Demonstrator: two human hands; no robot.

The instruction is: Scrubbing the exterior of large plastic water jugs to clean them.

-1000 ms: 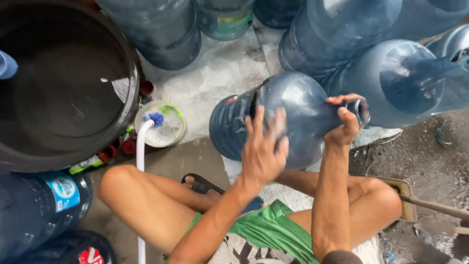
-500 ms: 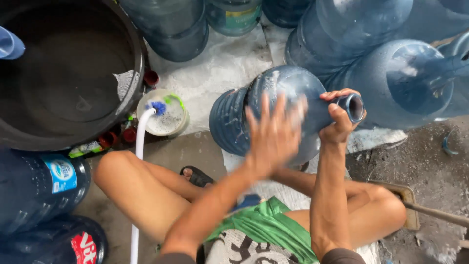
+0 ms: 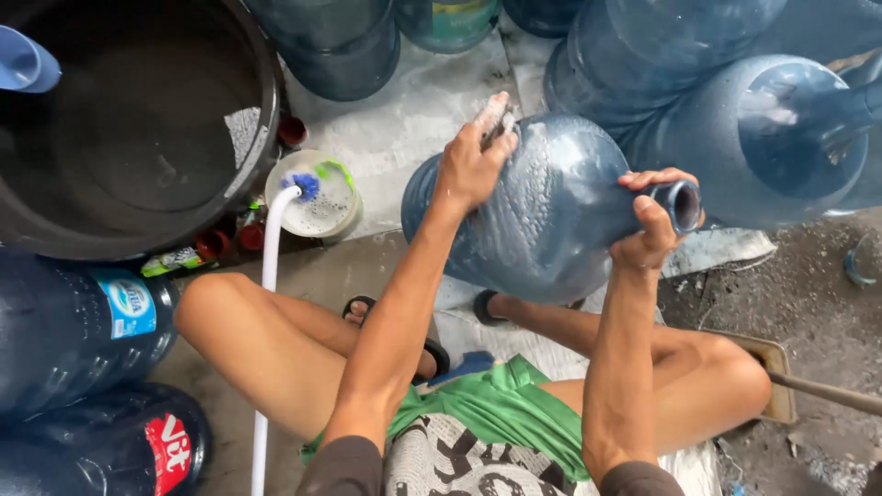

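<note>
A big blue water jug (image 3: 551,220) lies on its side in front of me, wet and soapy, its neck pointing right. My right hand (image 3: 657,216) grips the jug's neck just behind the open mouth. My left hand (image 3: 473,156) presses a small scrub pad (image 3: 496,118) against the jug's upper far side. I sit cross-legged behind the jug, with green shorts and sandals showing below it.
A large dark tub (image 3: 129,129) fills the upper left. Beside it stands a small white container (image 3: 317,197) of soapy water holding a blue-tipped brush with a white handle. Other blue jugs (image 3: 781,119) crowd the far side and left edge. A wooden tool (image 3: 808,386) lies right.
My left hand has slid from the jug's near side up and over to its far upper side. The jug has turned slightly; my right hand stays on the neck.
</note>
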